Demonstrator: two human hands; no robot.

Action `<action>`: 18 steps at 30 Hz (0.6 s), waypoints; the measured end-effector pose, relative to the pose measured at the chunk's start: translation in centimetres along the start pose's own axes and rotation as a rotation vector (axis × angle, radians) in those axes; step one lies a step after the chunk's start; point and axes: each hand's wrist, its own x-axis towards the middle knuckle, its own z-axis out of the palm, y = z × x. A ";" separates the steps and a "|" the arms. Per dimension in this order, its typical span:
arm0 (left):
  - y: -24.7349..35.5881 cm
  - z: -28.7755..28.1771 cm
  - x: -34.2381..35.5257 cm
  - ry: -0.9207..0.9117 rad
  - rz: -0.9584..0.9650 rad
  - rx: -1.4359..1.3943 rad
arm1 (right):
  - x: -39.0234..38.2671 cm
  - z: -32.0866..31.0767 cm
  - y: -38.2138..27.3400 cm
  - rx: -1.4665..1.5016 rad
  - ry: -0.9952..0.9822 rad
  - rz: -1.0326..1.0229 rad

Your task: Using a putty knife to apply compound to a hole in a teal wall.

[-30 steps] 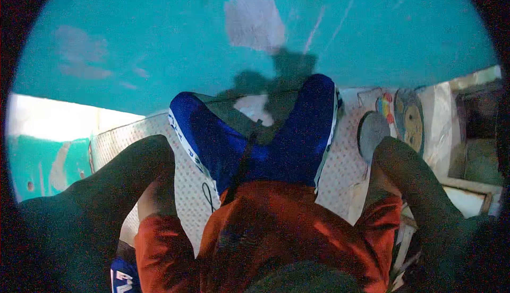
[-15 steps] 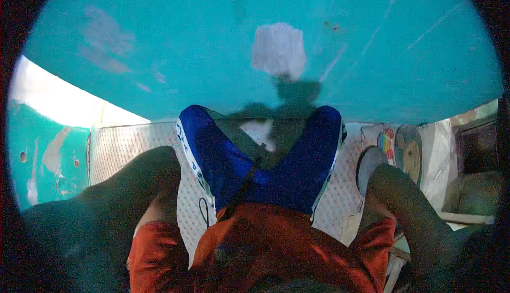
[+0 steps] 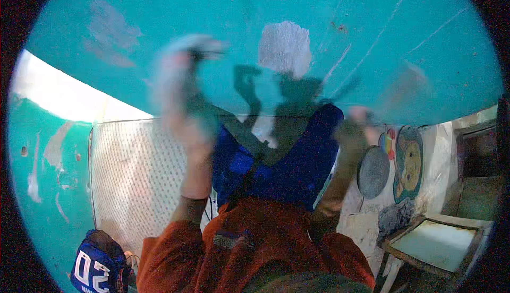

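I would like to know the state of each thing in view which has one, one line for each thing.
Left hand: raised before the teal surface, blurred, grip unclear
Right hand: beside the right knee, blurred, grip unclear
Teal surface: scuffed, with pale patches
Blue trousers: legs bent, knees apart
Framed panel: stained near its edge

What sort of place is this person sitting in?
Probably a room in a lived-in home, though that is a guess: a scuffed turquoise wall, a pale dotted mat or sheet, and a small wood-framed table or stool at the right.
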 end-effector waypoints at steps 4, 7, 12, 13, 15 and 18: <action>-6.3 3.0 -1.6 -0.355 -0.517 -0.047 | -3.3 6.2 -2.4 -0.094 -0.365 0.082; -7.0 6.0 -2.5 -0.255 -0.722 -0.322 | -3.4 7.2 -2.7 -0.236 -0.359 -0.315; -10.7 8.8 -1.7 -0.352 -0.832 -0.815 | -3.4 7.7 -3.8 -0.195 -0.301 -0.264; -10.6 9.3 -1.6 -0.350 -0.838 -0.795 | -3.2 7.9 -3.6 -0.204 -0.252 -0.364; -10.3 9.9 -1.6 -0.280 -0.813 -0.691 | -3.4 7.7 -4.8 -0.163 -0.250 -0.264; -10.7 11.1 -0.7 -0.224 -0.744 -0.521 | -3.6 8.2 -5.2 -0.140 -0.245 -0.161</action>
